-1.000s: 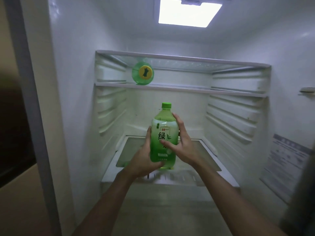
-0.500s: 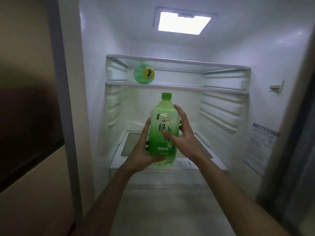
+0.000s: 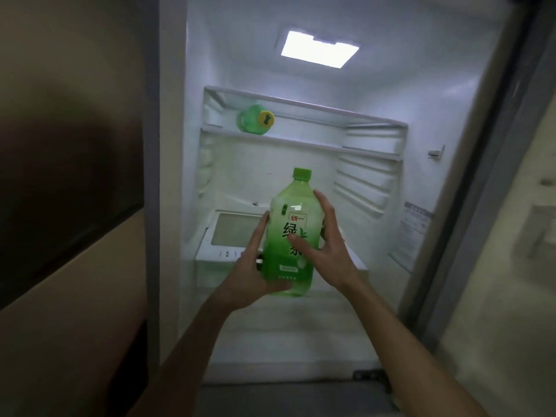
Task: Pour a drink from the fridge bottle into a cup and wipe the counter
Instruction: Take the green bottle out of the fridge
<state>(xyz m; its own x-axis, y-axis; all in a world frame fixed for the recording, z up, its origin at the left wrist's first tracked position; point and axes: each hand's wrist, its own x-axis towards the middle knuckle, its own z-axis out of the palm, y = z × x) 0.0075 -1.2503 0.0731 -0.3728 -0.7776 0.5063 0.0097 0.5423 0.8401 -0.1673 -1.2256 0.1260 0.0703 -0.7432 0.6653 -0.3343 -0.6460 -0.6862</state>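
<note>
A big green tea bottle (image 3: pixel 293 224) with a green cap and a label with Chinese writing is upright in front of the open fridge, held between both hands. My left hand (image 3: pixel 251 272) grips its lower left side and base. My right hand (image 3: pixel 326 251) wraps its right side, thumb across the label. The bottle is off the shelf, out in the fridge opening. No cup or counter is in view.
The fridge interior (image 3: pixel 436 94) is lit from a ceiling lamp (image 3: pixel 320 49). A second green bottle (image 3: pixel 254 119) lies on its side on the upper glass shelf (image 3: pixel 316 145). A drawer cover (image 3: pixel 231 230) sits below. A dark cabinet panel (image 3: pixel 69 182) stands left, the fridge door edge (image 3: pixel 493 164) right.
Both hands have drawn the bottle out of the fridge toward me. The view has backed away, so the fridge frame and the cabinet on the left show more.
</note>
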